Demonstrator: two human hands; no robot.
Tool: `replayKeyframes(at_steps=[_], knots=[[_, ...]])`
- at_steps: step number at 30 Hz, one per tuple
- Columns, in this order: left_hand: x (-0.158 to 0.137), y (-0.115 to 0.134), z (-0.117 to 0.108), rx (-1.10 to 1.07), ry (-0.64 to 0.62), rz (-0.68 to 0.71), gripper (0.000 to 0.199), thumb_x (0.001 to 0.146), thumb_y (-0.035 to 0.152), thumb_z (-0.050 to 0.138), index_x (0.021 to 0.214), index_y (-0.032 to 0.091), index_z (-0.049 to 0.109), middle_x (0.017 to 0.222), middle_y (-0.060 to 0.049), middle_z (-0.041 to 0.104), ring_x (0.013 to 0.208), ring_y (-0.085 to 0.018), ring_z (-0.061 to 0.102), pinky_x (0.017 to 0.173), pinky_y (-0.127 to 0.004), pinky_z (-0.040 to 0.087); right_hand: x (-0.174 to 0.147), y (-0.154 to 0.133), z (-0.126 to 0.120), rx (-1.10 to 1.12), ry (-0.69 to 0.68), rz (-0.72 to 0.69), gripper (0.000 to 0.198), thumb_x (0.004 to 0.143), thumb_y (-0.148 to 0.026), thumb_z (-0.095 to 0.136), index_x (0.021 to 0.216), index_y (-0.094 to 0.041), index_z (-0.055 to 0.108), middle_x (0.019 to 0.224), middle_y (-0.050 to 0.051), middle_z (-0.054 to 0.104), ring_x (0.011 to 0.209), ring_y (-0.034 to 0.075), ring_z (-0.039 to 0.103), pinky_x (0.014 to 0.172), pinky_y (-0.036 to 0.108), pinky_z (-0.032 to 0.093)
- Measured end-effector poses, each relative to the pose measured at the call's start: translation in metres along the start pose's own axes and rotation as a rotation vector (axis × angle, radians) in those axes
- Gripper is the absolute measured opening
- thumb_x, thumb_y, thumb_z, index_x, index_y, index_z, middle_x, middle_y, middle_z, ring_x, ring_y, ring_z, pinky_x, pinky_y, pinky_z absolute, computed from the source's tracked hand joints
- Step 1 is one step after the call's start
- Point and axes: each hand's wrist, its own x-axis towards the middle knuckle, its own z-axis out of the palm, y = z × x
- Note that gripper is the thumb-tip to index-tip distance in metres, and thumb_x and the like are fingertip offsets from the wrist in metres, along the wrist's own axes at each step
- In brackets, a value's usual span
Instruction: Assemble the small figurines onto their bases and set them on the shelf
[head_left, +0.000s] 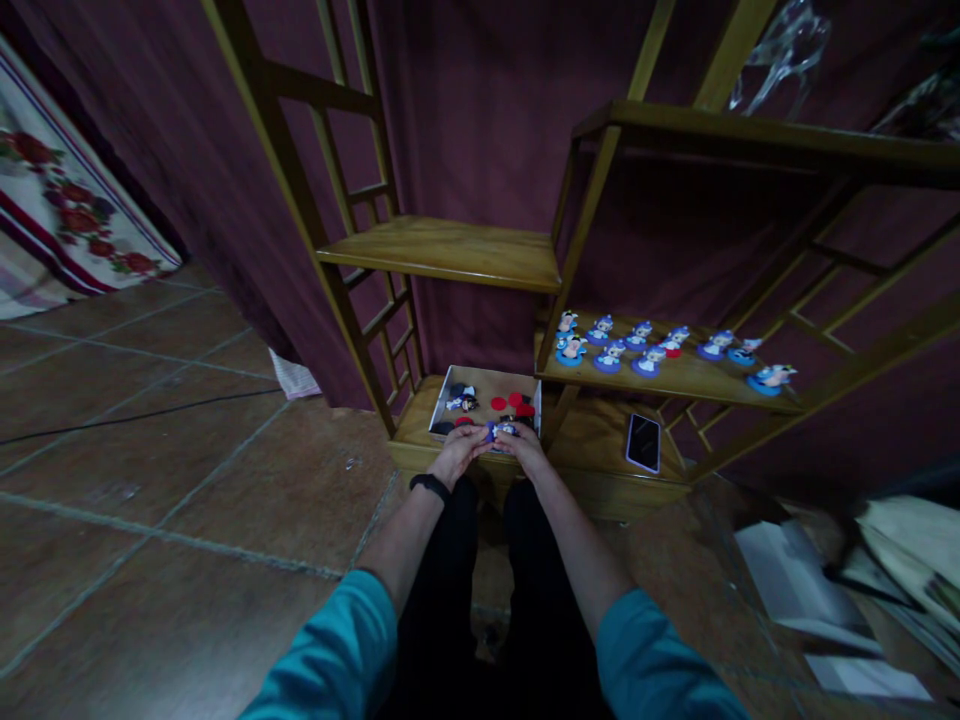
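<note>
Both hands meet in front of me, over the near edge of a shallow cardboard box (487, 382). My left hand (459, 450) and my right hand (526, 447) are closed on a small purple and white figurine (502, 430), partly hidden by the fingers. Inside the box lie a dark and white figurine (462, 400), several red discs (499, 404) and dark pieces. To the right, several small figurines (609, 356) on round purple, blue or red bases stand in rows on a wooden shelf (675, 385).
A phone (643, 443) lies on the lower board at right. An upper shelf board (450, 250) juts out above the box. A clear ornament (784, 60) stands on the top right shelf. White boxes or papers (802, 580) lie on the floor at right; a cable (150, 412) crosses the tiles at left.
</note>
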Motion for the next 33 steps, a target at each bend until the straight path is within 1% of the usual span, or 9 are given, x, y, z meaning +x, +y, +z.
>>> replayKeyframes(at_steps=[4,9,14,21,27,33], knots=[[0.0008,0.0001,-0.0011,-0.018,-0.009,-0.009,0.01,0.067,0.013,0.071,0.069,0.009,0.062,0.064,-0.005,0.065,0.061,-0.012,0.063,0.067,-0.028,0.056,0.0009,0.0009,-0.001,-0.001,-0.001,0.007,0.035,0.052,-0.03,0.077,0.08,-0.018,0.063,0.069,0.0,0.064,0.06,0.012,0.062,0.067,0.031,0.055],[0.0002,0.0016,-0.0017,-0.036,-0.035,-0.041,0.009,0.068,0.012,0.071,0.069,0.008,0.062,0.067,-0.006,0.066,0.064,-0.013,0.065,0.069,-0.028,0.056,0.0016,0.0001,-0.0017,0.011,0.014,0.021,0.035,0.05,-0.031,0.078,0.078,-0.017,0.063,0.065,0.0,0.064,0.058,0.013,0.062,0.066,0.032,0.056],[0.0006,0.002,-0.0015,-0.069,-0.046,-0.059,0.01,0.069,0.009,0.069,0.066,0.009,0.06,0.067,-0.005,0.066,0.065,-0.013,0.065,0.072,-0.03,0.055,0.001,-0.0007,-0.0025,0.001,0.0,0.015,0.037,0.049,-0.032,0.078,0.078,-0.016,0.064,0.064,-0.001,0.064,0.057,0.011,0.061,0.064,0.029,0.055],[0.0002,0.0022,-0.0015,-0.079,-0.046,-0.054,0.012,0.067,0.009,0.07,0.064,0.01,0.059,0.066,-0.004,0.066,0.065,-0.013,0.065,0.074,-0.03,0.055,0.0029,0.0031,-0.0015,0.022,0.046,0.009,0.039,0.045,-0.028,0.079,0.079,-0.017,0.063,0.067,-0.002,0.064,0.056,0.011,0.061,0.06,0.028,0.055],[0.0012,0.0008,-0.0033,-0.079,-0.057,-0.049,0.014,0.065,0.01,0.072,0.064,0.01,0.058,0.067,-0.004,0.066,0.064,-0.013,0.065,0.072,-0.029,0.055,0.003,0.0031,-0.0015,-0.037,0.014,-0.027,0.04,0.046,-0.03,0.078,0.081,-0.017,0.064,0.073,-0.001,0.064,0.062,0.013,0.062,0.066,0.031,0.055],[0.0026,0.0002,-0.0042,-0.06,-0.031,-0.057,0.015,0.064,0.011,0.073,0.064,0.01,0.058,0.066,-0.004,0.066,0.062,-0.012,0.065,0.07,-0.028,0.056,0.0055,0.0067,-0.0029,-0.076,0.012,-0.052,0.04,0.047,-0.03,0.076,0.082,-0.017,0.063,0.072,-0.001,0.063,0.064,0.014,0.062,0.067,0.031,0.055]])
